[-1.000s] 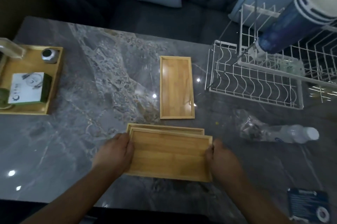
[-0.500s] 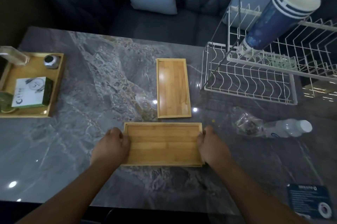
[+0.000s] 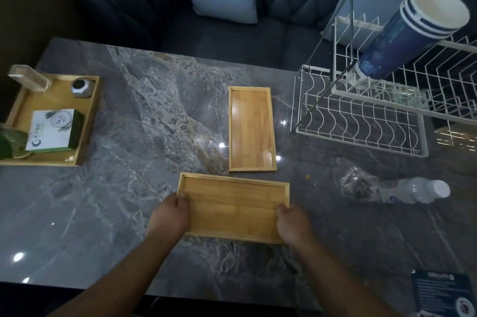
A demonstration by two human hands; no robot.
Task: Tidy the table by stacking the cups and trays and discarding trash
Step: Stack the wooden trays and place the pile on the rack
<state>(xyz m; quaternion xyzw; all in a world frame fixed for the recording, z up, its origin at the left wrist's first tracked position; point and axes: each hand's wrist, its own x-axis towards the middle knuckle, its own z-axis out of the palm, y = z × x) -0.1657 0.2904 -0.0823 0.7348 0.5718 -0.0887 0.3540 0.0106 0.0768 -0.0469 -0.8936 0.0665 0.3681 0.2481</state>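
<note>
Bamboo tray [image 3: 233, 207], near centre of the surface [image 3: 129, 187]: your left hand [image 3: 167, 218] clamped its left end, your right hand [image 3: 293, 223] its right end. Whether another tray lay beneath, you could not tell. Second tray [image 3: 251, 128] lay just beyond, turned crosswise. Best handling, by judgement: lift level, square edges before stacking. Room: open surface to the left; bottle [image 3: 413, 190] and rack [image 3: 361, 120] crowded the right.
</note>
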